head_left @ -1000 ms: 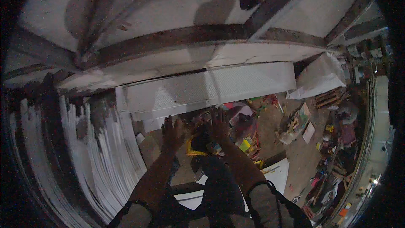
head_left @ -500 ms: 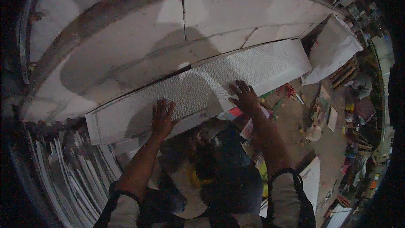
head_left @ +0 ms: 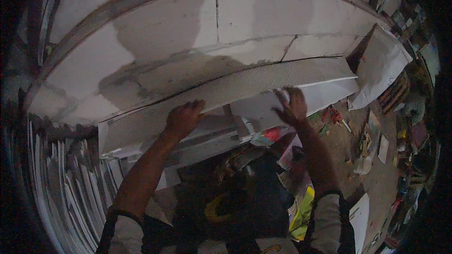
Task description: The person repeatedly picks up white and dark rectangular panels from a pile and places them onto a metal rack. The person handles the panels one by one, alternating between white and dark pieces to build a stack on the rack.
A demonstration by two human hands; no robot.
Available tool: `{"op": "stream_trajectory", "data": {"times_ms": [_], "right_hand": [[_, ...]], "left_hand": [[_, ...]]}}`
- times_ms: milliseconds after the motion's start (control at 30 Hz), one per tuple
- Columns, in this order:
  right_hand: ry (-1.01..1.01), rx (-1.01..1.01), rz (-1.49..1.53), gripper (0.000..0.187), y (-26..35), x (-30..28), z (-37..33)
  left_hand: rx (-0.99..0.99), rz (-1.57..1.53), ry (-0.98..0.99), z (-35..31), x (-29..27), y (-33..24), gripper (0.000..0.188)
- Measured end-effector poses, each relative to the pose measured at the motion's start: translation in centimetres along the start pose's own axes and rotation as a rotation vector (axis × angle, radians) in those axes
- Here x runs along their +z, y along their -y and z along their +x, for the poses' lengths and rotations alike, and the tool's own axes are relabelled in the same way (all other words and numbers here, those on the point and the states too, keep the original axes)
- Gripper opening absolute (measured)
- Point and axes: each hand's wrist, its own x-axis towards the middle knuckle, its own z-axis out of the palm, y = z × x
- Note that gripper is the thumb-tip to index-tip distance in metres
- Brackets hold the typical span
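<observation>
A long, white panel with a pebbled surface (head_left: 249, 79) lies slantwise along the foot of the wall. Its near edge is tilted up, baring smooth white board (head_left: 325, 93) beneath. My left hand (head_left: 186, 116) has its fingers curled over that near edge, left of the middle. Farther right, my right hand (head_left: 293, 106) is at the same edge with fingers apart, slightly blurred; whether it bears on the panel is hard to make out.
A pale block wall (head_left: 160, 61) rises behind the panel. Many upright white strips (head_left: 70, 178) stand at the left. To the right are a white sheet (head_left: 383, 66), a pile of brown slats (head_left: 395, 95) and scattered scraps. A yellow bag (head_left: 301, 214) lies near my right forearm.
Both hands lay flat with spread fingers on the panel. Now its near edge is raised, the left fingers have curled round it, and the right hand has shifted slightly right.
</observation>
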Motion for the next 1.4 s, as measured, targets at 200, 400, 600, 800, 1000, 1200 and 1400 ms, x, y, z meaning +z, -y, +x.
{"op": "stream_trajectory", "data": {"times_ms": [200,400,600,800,1000,1200,1400], "right_hand": [[0.025,-0.190,0.184,0.075,0.8,4.3,-4.3],[-0.184,-0.174,0.441,0.061,2.5,4.2,-3.5],[-0.308,-0.363,0.309,0.061,11.0,2.7,-1.4],[-0.232,-0.603,0.495,0.047,21.2,10.6,2.6],[-0.176,-0.762,0.462,0.053,19.5,9.0,-1.0],[-0.084,-0.243,-0.108,0.086,9.4,5.0,-6.5],[-0.052,-0.023,0.078,0.079,-0.1,6.7,-5.9]], "left_hand": [[-0.010,0.047,-0.062,2.0,-2.0,-2.7,0.047],[0.053,0.067,-0.187,2.0,-0.9,-2.7,0.048],[0.088,0.116,-0.109,0.4,-2.8,-3.5,0.053],[0.091,0.042,-0.013,-0.8,-1.5,-5.5,0.054],[0.053,-0.096,-0.057,-2.9,0.8,-5.7,0.055],[-0.016,-0.029,0.037,-6.0,4.2,-5.9,0.075],[-0.091,0.132,0.199,-6.4,2.3,-9.3,0.087]]}}
